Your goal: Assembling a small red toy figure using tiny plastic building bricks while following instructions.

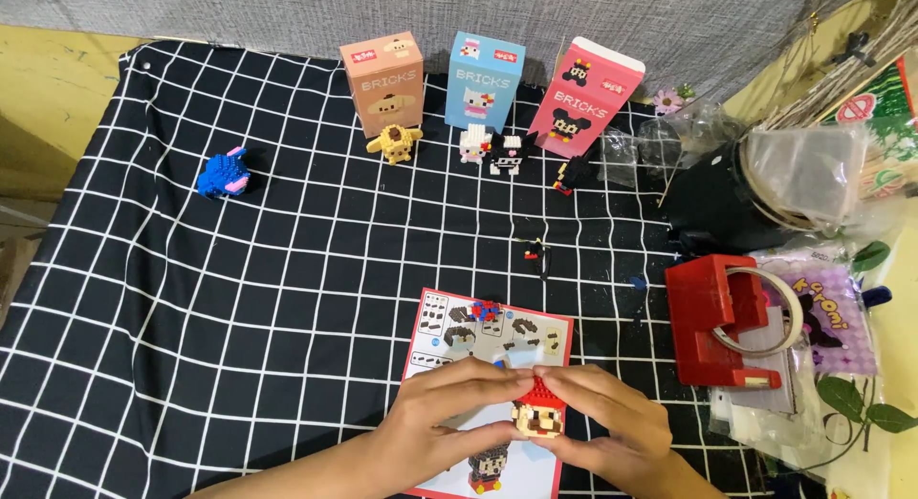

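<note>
Both my hands meet low in the head view over a red-bordered instruction sheet (449,332). My left hand (449,418) and my right hand (612,424) together pinch a small brick-built head (537,410) with a red cap and a tan face. The fingers of both hands press on the cap from above and the sides. Just below it, partly hidden, a small dark brick body with red feet (488,468) rests on the sheet. A little cluster of loose red and blue bricks (486,311) lies at the sheet's top edge.
A black cloth with a white grid (239,298) covers the table. At the back stand three boxes: tan (383,82), blue (484,80), pink (583,96), with small brick figures in front. A blue brick figure (224,174) sits at left. A red tape dispenser (722,322) and plastic bags crowd the right.
</note>
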